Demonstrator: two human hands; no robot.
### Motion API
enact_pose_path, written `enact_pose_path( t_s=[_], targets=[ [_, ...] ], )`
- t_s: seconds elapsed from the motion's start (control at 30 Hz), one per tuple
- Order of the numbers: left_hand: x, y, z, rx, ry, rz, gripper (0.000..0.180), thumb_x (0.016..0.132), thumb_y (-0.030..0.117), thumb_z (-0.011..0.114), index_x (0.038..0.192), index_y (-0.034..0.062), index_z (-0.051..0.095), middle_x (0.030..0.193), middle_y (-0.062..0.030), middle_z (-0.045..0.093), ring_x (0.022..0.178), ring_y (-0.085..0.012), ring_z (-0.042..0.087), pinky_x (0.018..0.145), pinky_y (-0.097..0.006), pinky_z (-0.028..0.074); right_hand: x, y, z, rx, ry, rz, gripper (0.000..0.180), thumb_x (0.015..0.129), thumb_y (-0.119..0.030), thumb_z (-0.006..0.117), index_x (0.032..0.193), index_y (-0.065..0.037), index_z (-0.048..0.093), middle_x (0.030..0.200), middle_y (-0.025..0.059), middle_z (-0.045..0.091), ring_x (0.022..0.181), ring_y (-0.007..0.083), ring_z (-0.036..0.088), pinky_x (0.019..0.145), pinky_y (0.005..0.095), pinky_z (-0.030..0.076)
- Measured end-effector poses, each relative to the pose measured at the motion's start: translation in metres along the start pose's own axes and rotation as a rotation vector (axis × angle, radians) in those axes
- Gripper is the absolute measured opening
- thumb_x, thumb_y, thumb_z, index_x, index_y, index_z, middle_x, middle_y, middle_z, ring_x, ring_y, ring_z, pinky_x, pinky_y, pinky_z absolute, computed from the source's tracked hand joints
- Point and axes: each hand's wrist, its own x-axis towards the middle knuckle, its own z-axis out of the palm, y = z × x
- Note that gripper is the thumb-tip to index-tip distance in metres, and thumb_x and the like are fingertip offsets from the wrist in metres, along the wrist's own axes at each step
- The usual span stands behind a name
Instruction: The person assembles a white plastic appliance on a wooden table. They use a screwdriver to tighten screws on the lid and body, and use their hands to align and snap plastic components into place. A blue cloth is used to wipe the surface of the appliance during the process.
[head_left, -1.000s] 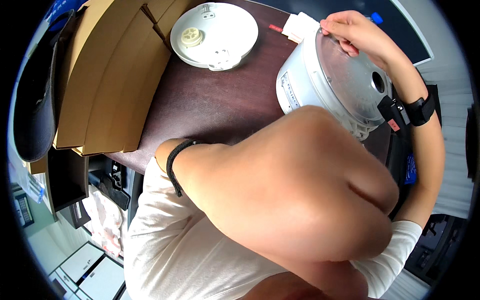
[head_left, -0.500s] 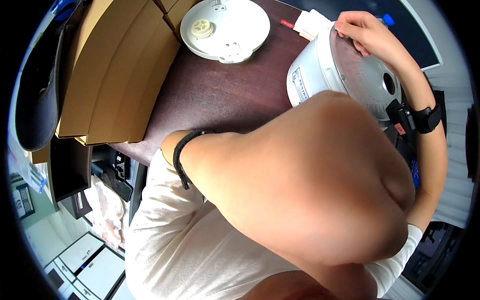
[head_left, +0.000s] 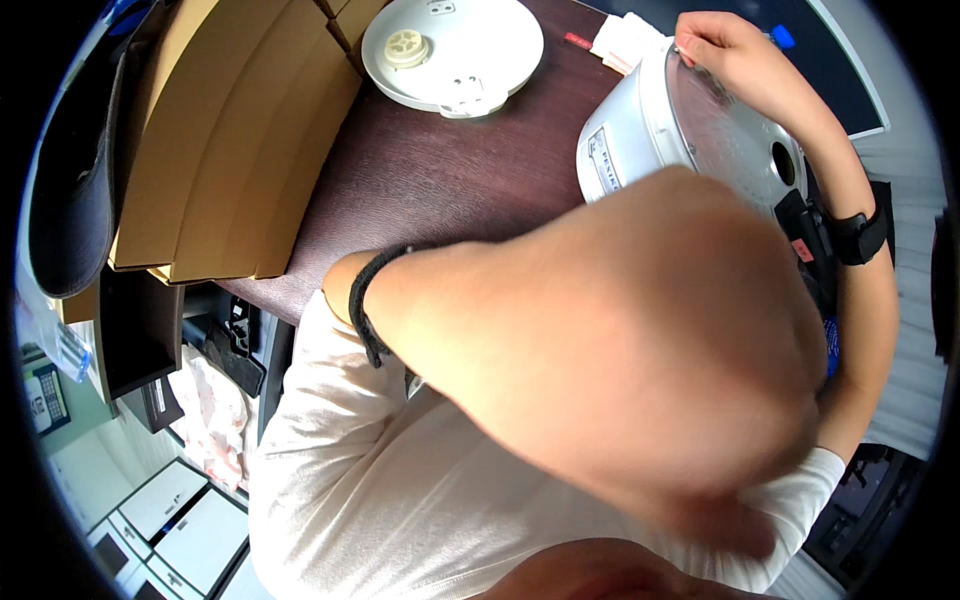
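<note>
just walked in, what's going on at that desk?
A person is handling a white rice cooker on a dark wooden table. The right hand holds the top edge of its opened metal-lined lid. The left hand is raised close to the camera, blurred; whether it holds anything cannot be told. A detached round white inner lid lies apart on the table, beside tan cardboard boxes.

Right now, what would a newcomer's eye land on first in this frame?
A blurred left hand close to the camera fills the middle, a black band at its wrist. Behind it, upper right, the right hand grips the rim of a tilted white rice cooker. A round white inner lid lies on the dark table.
</note>
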Motion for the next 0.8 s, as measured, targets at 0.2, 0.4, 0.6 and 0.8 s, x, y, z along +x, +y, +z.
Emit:
enact_pose_path(
  t_s=[0.2,0.4,0.6,0.8],
  targets=[
    [-0.011,-0.077,0.018,0.503,0.097,-0.234,0.018,0.080,0.025,0.073,0.072,0.0093,0.070,0.074,-0.0075,0.066,0.068,-0.0275,0.066,0.057,-0.038,0.050,0.004,-0.038,-0.009,-0.070,-0.083,0.286,0.028,0.101,-0.020,0.055,0.084,0.000,0.066,0.070,0.0045,0.061,0.064,0.0147,0.055,0.063,0.0309,0.048],
    [-0.009,-0.100,0.010,0.482,0.012,-0.414,0.017,0.091,0.016,0.068,0.095,0.0001,0.073,0.099,-0.0153,0.070,0.090,-0.0342,0.066,0.082,-0.039,0.054,0.003,-0.030,-0.011,-0.011,-0.092,0.143,0.025,0.099,-0.019,0.053,0.096,0.000,0.068,0.086,0.0113,0.068,0.079,0.0189,0.061,0.074,0.0336,0.050],
    [-0.009,-0.110,-0.007,0.422,0.042,-0.453,0.020,0.092,0.014,0.067,0.104,-0.0016,0.072,0.102,-0.0175,0.071,0.087,-0.0309,0.070,0.080,-0.036,0.055,0.008,-0.018,-0.018,-0.064,-0.142,0.028,0.027,0.101,-0.023,0.050,0.099,-0.002,0.066,0.091,0.0144,0.069,0.083,0.0237,0.063,0.079,0.0376,0.050],
    [-0.014,-0.124,-0.008,0.377,0.022,-0.440,0.025,0.095,0.010,0.060,0.114,-0.0024,0.068,0.101,-0.0183,0.073,0.088,-0.0297,0.071,0.081,-0.036,0.055,0.005,-0.020,-0.019,-0.097,-0.150,0.012,0.025,0.101,-0.023,0.051,0.097,-0.002,0.065,0.091,0.0159,0.069,0.085,0.0259,0.064,0.079,0.0389,0.049]
  ],
)
